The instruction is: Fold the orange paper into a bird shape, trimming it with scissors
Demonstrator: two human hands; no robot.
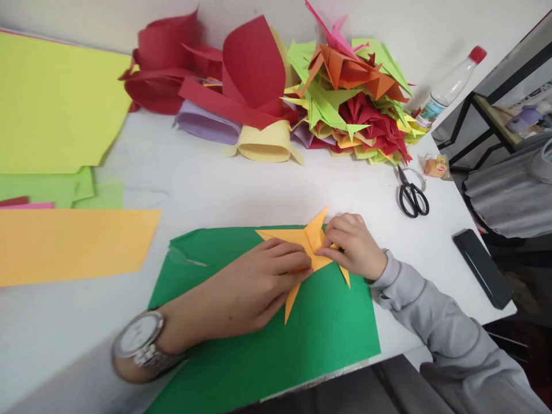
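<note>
The left hand (259, 282) lies flat, grip open, on the orange folded paper (314, 238), on the green sheet (302, 345) at the table's (215, 190) six o'clock; the right hand (354, 248) pinches its three o'clock flap. A sliding palm could skew the crease.

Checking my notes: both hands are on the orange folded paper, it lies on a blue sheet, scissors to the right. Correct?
No: the head view shows the sheet is green, not blue. The left hand and right hand are on the orange paper, scissors to the right.
</note>
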